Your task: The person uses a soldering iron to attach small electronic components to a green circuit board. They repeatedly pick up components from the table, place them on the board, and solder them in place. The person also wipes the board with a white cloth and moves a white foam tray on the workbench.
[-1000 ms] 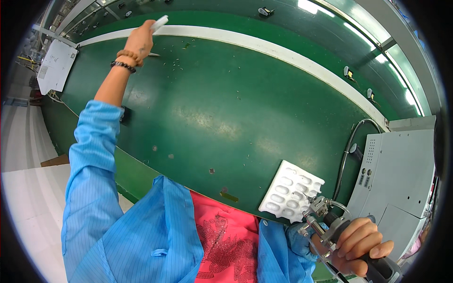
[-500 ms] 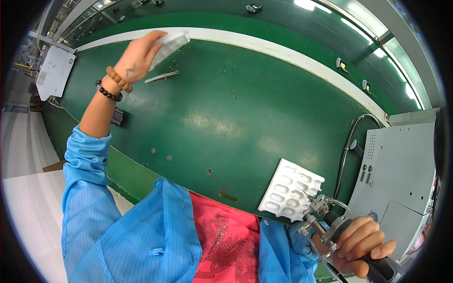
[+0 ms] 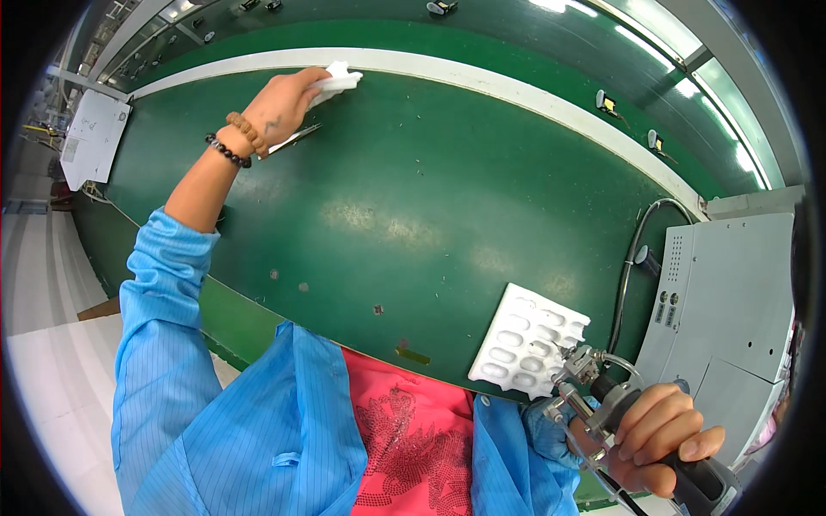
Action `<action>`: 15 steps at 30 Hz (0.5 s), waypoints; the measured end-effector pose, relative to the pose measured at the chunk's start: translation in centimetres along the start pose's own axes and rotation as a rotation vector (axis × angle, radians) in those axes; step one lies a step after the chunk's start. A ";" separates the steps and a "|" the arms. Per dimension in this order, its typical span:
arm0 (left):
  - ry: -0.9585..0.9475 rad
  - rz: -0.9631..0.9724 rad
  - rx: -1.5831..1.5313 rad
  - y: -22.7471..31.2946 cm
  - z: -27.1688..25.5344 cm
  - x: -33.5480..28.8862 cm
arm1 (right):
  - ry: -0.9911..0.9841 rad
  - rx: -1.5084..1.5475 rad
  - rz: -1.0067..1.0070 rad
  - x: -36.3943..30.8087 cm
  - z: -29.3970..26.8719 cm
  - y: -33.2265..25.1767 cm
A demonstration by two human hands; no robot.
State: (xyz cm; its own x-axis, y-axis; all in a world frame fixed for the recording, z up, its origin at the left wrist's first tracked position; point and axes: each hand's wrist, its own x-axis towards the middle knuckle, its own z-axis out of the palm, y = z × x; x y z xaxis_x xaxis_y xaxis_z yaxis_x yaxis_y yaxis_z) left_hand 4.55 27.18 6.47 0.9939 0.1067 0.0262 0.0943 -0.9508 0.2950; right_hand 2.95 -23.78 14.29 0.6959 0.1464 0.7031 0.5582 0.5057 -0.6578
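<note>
Near the far left of the green workbench (image 3: 387,172), my left hand (image 3: 280,107) is closed on a white piece (image 3: 342,80) with uneven edges, like a folded cloth; its exact kind is unclear. Below that hand lies a slim pair of tweezers (image 3: 297,140), partly covered by it. At the lower right, my right hand (image 3: 667,434) wraps round a black-handled tool (image 3: 615,408) with metal fittings and clear hoses. The tool's metal head reaches over the corner of a white moulded tray (image 3: 502,340) with rows of oval hollows, at the bench's near edge.
A grey metal box (image 3: 731,292) stands at the right, beside a thick black cable (image 3: 621,297). Past the bench's white rim (image 3: 482,79), small dark parts (image 3: 607,103) lie on a green belt. A white panel (image 3: 96,138) stands far left.
My left hand has moved right and slightly down with the white piece, covering part of the tweezers. Parts on the belt have shifted left. The right hand stays on its tool.
</note>
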 end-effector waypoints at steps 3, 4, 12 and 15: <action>-0.020 -0.001 -0.078 1.9 -1.7 -2.1 | -0.004 0.011 -0.002 -0.1 0.1 -0.1; 0.005 0.031 -0.101 2.3 -2.2 -2.5 | -0.005 0.005 0.000 -0.1 0.1 -0.1; 0.303 -0.056 -0.053 -2.9 -5.1 -3.7 | -0.005 0.014 0.001 -0.1 0.1 0.0; 0.322 -0.116 0.041 -6.2 -2.7 -3.1 | 0.012 0.023 -0.010 -0.1 0.2 0.1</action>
State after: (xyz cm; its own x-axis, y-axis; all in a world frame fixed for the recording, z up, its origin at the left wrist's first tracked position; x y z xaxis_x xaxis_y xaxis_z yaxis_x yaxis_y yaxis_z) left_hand 0.70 33.49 7.13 0.9082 0.2950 0.2968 0.2145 -0.9372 0.2751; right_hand 2.85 -23.54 14.23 0.6958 0.1308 0.7062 0.5547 0.5268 -0.6440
